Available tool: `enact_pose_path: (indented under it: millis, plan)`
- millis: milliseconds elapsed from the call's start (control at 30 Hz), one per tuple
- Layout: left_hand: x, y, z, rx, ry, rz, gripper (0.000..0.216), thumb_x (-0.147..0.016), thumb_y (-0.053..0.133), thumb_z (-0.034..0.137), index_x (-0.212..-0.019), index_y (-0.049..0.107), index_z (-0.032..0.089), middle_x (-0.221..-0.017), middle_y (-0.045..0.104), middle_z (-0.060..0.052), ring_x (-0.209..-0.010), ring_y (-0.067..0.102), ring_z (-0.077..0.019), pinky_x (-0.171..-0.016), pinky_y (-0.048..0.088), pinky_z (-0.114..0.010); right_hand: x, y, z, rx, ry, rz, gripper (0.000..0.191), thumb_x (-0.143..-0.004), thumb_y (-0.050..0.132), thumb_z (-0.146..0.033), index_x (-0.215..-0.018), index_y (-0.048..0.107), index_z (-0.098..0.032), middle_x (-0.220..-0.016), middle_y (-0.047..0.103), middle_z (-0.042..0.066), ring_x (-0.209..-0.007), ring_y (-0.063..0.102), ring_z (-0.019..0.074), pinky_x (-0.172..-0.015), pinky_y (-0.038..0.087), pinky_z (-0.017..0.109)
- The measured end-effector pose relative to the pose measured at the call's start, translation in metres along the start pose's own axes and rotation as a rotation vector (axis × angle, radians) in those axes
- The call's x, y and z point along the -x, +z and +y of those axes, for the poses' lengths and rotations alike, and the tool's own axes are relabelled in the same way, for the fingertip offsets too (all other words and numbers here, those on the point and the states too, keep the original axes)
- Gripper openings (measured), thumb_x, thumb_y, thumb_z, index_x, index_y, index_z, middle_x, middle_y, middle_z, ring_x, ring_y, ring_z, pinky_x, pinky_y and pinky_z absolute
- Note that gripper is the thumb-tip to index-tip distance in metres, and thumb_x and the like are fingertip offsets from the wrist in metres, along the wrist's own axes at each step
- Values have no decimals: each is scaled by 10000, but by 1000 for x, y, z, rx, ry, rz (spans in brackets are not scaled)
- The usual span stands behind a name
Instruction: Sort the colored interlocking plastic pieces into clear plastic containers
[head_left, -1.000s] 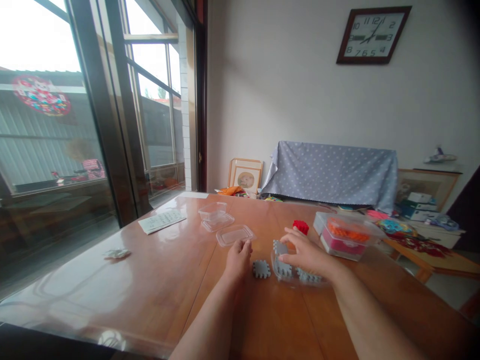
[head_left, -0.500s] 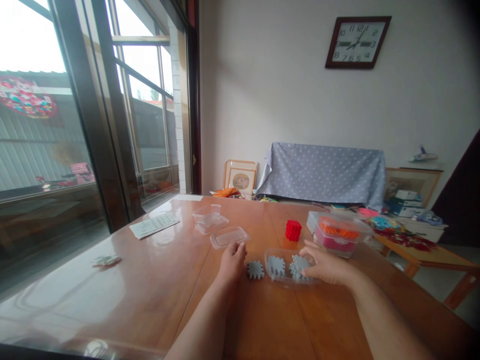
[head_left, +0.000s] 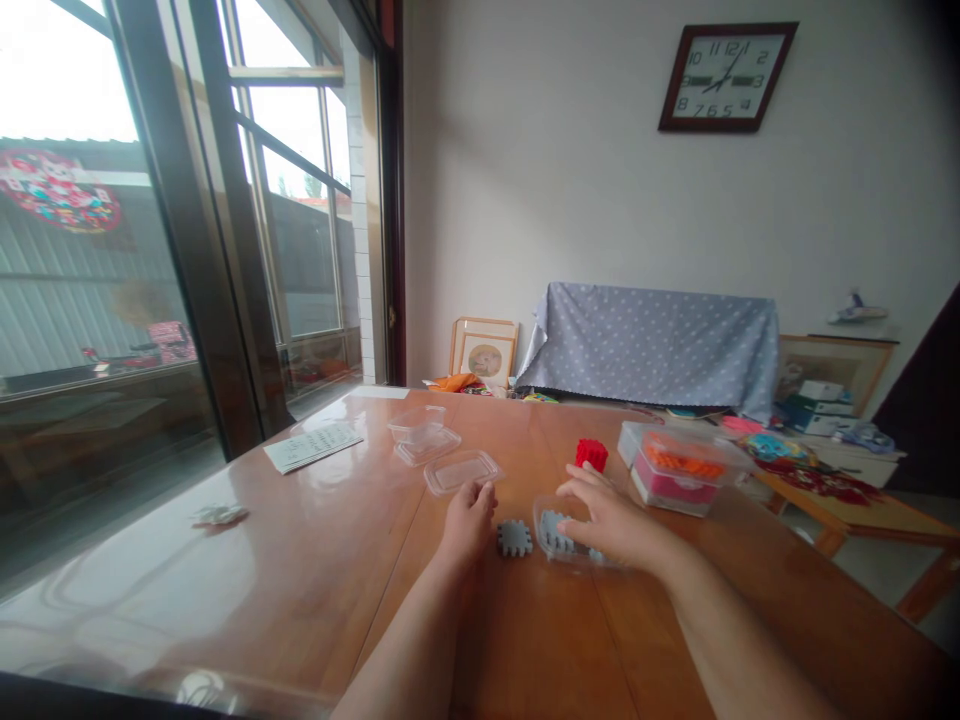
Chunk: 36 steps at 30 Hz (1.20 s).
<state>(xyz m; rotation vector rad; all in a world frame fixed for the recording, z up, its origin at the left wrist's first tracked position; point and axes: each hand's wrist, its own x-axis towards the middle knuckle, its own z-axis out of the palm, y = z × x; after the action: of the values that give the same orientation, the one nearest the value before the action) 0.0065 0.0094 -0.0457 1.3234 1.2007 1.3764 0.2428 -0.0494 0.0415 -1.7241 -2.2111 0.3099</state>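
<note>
My right hand (head_left: 604,512) reaches over a clear plastic container (head_left: 541,540), thumb and fingers apart. Inside the container lies a grey interlocking foam-like piece (head_left: 553,526) with toothed edges, just by my thumb. A second piece there is mostly hidden under my hand. Another grey toothed piece (head_left: 514,538) rests flat on the table, left of the container. Beside that piece is my left hand (head_left: 471,515), its fingers curled closed with nothing visible in them. A red block of toothed pieces (head_left: 592,455) stands just beyond my right fingertips.
A clear lid (head_left: 463,470) and a clear tub (head_left: 416,425) on another lid lie farther back. To the right is a clear box (head_left: 679,470) with orange and pink contents. Printed paper (head_left: 313,447) and a small crumpled item (head_left: 219,514) sit on the wooden table (head_left: 315,580).
My right hand has moved left, from the right-hand grey piece in the container toward the left-hand one. My left hand stays about where it was. The view has shifted slightly.
</note>
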Motion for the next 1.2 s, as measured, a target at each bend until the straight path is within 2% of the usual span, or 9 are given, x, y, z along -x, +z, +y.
enact_pose_path:
  millis: [200, 433, 567, 700, 867, 967, 1067, 1200]
  plan:
    - [-3, 0, -3, 13, 2, -8, 364, -895, 541, 525, -817, 598, 175, -794, 687, -78, -740, 639, -201, -698, 489, -302, -15, 16, -50, 98, -109, -140, 490, -799, 686, -473, -1231, 663, -244, -1688, 245, 104, -1581, 54, 340, -1241, 95, 566]
    - [-1, 0, -3, 10, -9, 18, 366, -894, 547, 538, -787, 582, 190, -785, 684, -66, -727, 636, -194, -688, 482, -288, -38, 35, -65, 253, -121, -277, 462, -715, 724, -419, -1121, 730, -201, -1675, 256, 154, -1561, 46, 436, -1174, -40, 717]
    - [0, -1, -1, 8, -3, 15, 348, -901, 548, 518, -786, 581, 192, -795, 687, -72, -752, 652, -202, -703, 487, -290, -47, 44, -61, 266, -112, -301, 409, -697, 738, -419, -1057, 755, -228, -1658, 307, 139, -1551, 75, 465, -1142, -41, 765]
    - [-3, -1, -3, -13, -12, 31, 340, -905, 554, 506, -773, 580, 194, -800, 700, -83, -776, 666, -212, -712, 494, -291, -48, 46, -57, 202, -90, -298, 424, -681, 764, -446, -1064, 746, -264, -1660, 317, 90, -1556, 80, 446, -1160, -15, 742]
    - [-6, -2, -7, -24, 1, 37, 330, -910, 548, 495, -770, 572, 197, -800, 703, -78, -766, 665, -208, -709, 492, -290, -42, 25, -51, 101, -61, -177, 513, -726, 740, -505, -1177, 693, -263, -1678, 272, 103, -1574, 69, 373, -1205, 56, 652]
    - [-6, -3, -8, -22, 17, 34, 328, -906, 550, 496, -769, 569, 198, -794, 695, -77, -772, 663, -213, -711, 490, -294, -35, 6, -38, 85, -53, -98, 552, -749, 729, -532, -1219, 670, -250, -1668, 290, 123, -1574, 73, 373, -1207, 106, 628]
    - [-5, -2, -8, -29, 11, 33, 336, -897, 559, 508, -768, 584, 199, -796, 697, -79, -787, 661, -217, -724, 488, -296, -28, -5, -16, 94, 0, -92, 537, -753, 726, -534, -1206, 677, -250, -1656, 316, 130, -1569, 92, 386, -1204, 97, 643]
    - [-6, -1, -9, -41, -7, 37, 361, -880, 576, 541, -766, 590, 199, -802, 702, -80, -785, 661, -216, -726, 484, -292, -20, -3, 7, 113, 78, -123, 534, -741, 725, -536, -1192, 679, -254, -1657, 310, 134, -1563, 123, 397, -1191, 79, 684]
